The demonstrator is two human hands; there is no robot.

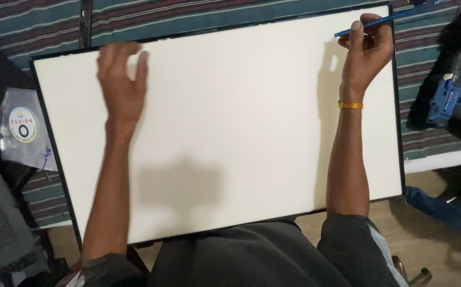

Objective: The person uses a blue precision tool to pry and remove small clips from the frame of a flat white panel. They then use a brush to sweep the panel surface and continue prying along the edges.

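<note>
A large white panel [241,122] with a thin black frame lies flat in front of me on a striped cloth. My left hand [121,79] hovers over its upper left part, blurred, fingers apart and holding nothing. My right hand [366,45] is near the panel's upper right corner, closed around a thin blue tool [384,20] whose long shaft points up and to the right past the frame. A yellow band [350,105] circles my right wrist.
A clear plastic bag [23,130] with a round label lies left of the panel. A blue power tool [445,98] rests at the right on dark material. The striped teal and maroon cloth [39,21] covers the surface; wooden floor [427,239] shows lower right.
</note>
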